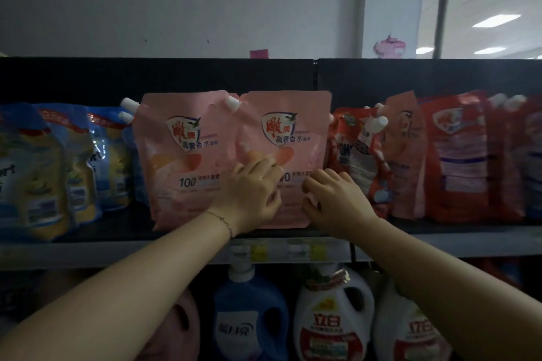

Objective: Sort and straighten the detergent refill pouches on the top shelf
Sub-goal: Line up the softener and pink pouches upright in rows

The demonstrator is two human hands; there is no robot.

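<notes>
Currently, both your hands are on the right pink pouch [289, 129], which stands upright near the middle of the top shelf [88, 253], its printed face to you and its white cap at the upper left corner; your left hand [252, 193] lies against the lower left of its front, fingers fairly straight and spread on the film, holding nothing between them; your right hand [337, 202] is at the lower right edge, fingers bent at the edge and thumb on the front, so it appears to pinch that edge. The left pink pouch [181, 155] stands just beside it, touching or slightly overlapped by it, also face forward and leaning a little to the left. Blue and yellow pouches [44, 170] stand in a row at the left end of the shelf; red pouches [457, 155] fill the right end, with one tilted red pouch [356, 155] leaning just beside your right hand and a pink pouch [406, 155] turned edge-on among them. Price labels [255, 252] sit on the shelf rail; below it stand a blue bottle [249, 316] and white bottles [331, 319].
</notes>
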